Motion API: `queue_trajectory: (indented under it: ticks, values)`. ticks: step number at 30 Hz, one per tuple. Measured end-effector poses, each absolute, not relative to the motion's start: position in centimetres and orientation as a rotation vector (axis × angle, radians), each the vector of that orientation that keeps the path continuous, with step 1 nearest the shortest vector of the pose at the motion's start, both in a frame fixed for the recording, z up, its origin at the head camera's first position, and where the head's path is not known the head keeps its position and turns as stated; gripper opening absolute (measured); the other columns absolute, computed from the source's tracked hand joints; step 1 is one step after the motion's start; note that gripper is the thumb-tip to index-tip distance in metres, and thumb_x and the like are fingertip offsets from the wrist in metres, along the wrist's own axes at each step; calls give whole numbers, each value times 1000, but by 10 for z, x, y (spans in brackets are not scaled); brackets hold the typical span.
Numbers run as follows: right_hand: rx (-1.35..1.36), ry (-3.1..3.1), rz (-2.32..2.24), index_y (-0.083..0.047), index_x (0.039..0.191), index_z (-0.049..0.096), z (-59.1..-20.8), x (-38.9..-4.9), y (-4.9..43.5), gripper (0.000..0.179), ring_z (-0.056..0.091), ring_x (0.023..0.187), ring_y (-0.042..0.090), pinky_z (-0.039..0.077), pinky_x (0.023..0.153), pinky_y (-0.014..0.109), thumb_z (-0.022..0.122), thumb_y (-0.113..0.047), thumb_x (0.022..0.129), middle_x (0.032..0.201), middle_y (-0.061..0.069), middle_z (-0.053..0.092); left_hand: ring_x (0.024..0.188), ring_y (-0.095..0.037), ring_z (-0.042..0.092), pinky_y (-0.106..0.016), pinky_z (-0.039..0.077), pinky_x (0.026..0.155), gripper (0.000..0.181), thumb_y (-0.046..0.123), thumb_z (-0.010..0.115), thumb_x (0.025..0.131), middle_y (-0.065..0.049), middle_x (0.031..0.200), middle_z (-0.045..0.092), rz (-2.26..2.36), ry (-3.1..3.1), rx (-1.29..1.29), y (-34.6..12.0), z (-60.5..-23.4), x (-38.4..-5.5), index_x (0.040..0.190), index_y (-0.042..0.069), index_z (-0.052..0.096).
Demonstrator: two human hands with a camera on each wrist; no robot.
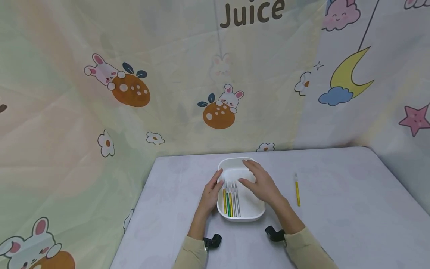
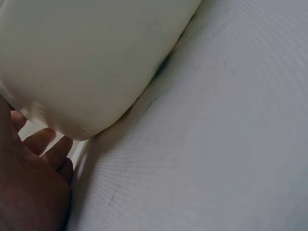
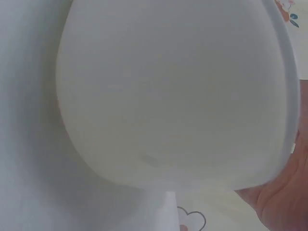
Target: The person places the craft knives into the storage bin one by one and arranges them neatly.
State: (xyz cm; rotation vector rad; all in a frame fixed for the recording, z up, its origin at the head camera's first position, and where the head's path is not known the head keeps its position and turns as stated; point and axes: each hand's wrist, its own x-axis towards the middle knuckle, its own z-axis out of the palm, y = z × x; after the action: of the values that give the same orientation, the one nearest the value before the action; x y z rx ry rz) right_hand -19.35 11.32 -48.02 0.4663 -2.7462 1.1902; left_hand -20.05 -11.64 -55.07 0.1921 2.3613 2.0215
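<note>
A white tray (image 1: 248, 215) lies on the table, with several slim pens (image 1: 230, 201) side by side in its left half. They have clear tops and yellow, green or silvery barrels. My left hand (image 1: 209, 196) holds the tray's left side, its thumb over the rim; in the left wrist view its fingers (image 2: 41, 141) lie against the outer wall. Above the tray's right part hovers my right hand (image 1: 267, 186), fingers spread apart and nothing between them. The right wrist view shows the tray's outer wall (image 3: 178, 96) with part of that hand (image 3: 284, 192) behind it.
A single yellow pen (image 1: 297, 192) with a clear top lies on the white table (image 1: 342, 209), right of the tray. A printed cloth (image 1: 178, 74) hangs behind the table's far edge. Each wrist wears a black camera (image 1: 213, 241).
</note>
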Motion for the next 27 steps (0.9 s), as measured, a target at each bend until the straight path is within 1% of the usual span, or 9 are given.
queue_trajectory:
  ticks: [2,5,12,19,24,27]
  values:
    - [446,-2755,1179,-16,161,40,-481,-194,117,78,40,150,43,44,112,68,74,-42,96,167,17,36,161,-17,20,-49,17,132,47,29,50,110,9,170,30,2022,2362,196,-116,-551,-200,156,35,47]
    - [423,-2765,1190,-17,163,37,-481,-196,122,82,34,153,46,38,113,73,74,-45,95,169,20,31,161,-17,20,-48,16,132,47,27,50,110,9,170,30,2023,2363,202,-117,-552,-200,157,33,47]
    - [356,-2799,1198,-18,164,33,-476,-199,138,86,27,156,47,34,116,74,73,-50,95,172,20,23,161,-14,21,-45,16,132,48,25,50,110,10,170,31,2024,2373,200,-117,-553,-202,158,30,46]
    - [299,-2804,1120,-14,165,31,-474,-203,167,86,23,156,49,29,118,74,71,-48,97,171,24,21,161,-14,21,-45,17,132,46,25,50,110,11,169,33,2016,2381,190,-116,-552,-200,154,39,48]
    - [264,-2805,1116,-15,165,29,-474,-205,177,87,22,155,53,27,116,79,70,-50,97,171,26,19,160,-14,22,-44,17,132,47,26,51,110,10,169,33,2024,2376,198,-116,-550,-200,156,35,47]
    - [244,-2825,1119,-17,166,27,-475,-206,179,89,20,155,53,26,115,80,69,-52,97,172,25,17,160,-14,21,-44,17,132,47,27,51,110,10,169,33,2019,2378,194,-116,-550,-199,155,37,47]
